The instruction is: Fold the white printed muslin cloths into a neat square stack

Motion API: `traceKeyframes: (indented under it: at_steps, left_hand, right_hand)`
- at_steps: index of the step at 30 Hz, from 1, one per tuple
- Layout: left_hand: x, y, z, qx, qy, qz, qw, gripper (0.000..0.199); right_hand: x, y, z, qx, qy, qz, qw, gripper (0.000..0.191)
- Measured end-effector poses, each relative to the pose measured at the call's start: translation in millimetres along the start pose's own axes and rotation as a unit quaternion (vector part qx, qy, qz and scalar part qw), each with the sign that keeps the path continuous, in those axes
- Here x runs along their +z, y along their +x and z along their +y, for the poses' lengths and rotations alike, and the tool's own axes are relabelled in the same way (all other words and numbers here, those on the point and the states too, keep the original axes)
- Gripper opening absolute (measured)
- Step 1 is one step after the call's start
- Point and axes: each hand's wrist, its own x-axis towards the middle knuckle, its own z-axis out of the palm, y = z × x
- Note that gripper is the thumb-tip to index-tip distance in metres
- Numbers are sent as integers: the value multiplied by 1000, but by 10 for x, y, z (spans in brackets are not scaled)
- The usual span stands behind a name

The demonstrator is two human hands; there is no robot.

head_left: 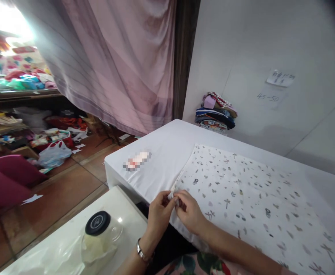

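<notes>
A white cloth (221,183) printed with small grey motifs lies spread over the white-covered table (161,143). At its near left corner, my left hand (159,212) pinches the edge between thumb and fingers; a watch is on that wrist. My right hand (188,212) pinches the same corner just beside it, fingertips nearly touching the left ones. The bit of fabric between them is bunched and partly hidden by the fingers.
A lower white surface (127,214) at the front left bears a jar with a dark lid (97,223) and clear plastic. Folded clothes (215,114) are stacked by the wall. A pink curtain (121,57) hangs behind; a blurred item (137,160) lies on the table.
</notes>
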Motion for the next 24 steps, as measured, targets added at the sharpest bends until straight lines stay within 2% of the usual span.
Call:
traceKeyframes:
  at_steps: [3, 5, 7, 9, 12, 15, 20, 24]
  left_hand:
    - [13, 34, -36, -24, -20, -10, 999, 32]
    - [6, 50, -14, -47, -43, -33, 997, 28]
    - [-23, 82, 25, -76, -56, -54, 994, 23]
    - [-76, 144, 55, -88, -47, -55, 993, 19]
    - [-186, 273, 48, -66, 43, -13, 997, 17]
    - [-281, 373, -3, -52, 192, 12, 980, 28]
    - [-321, 429, -53, -62, 335, -40, 939, 43]
    - [-338, 517, -20, -74, 384, -98, 915, 47]
  right_hand:
    - [-40, -5, -7, 60, 94, -31, 993, 30]
    - [-69, -4, 11, 85, 120, -51, 988, 33]
    - [-106, -6, 36, 87, 110, -65, 988, 34]
    - [-166, -16, 72, 57, 55, -75, 994, 32]
    - [-309, -63, 184, -2, -65, -84, 994, 30]
    - [-490, -149, 372, -30, -153, -108, 982, 28]
    - [-858, -217, 657, -58, -210, -121, 969, 27]
    - [-1248, 21, 875, 7, -245, -88, 966, 28]
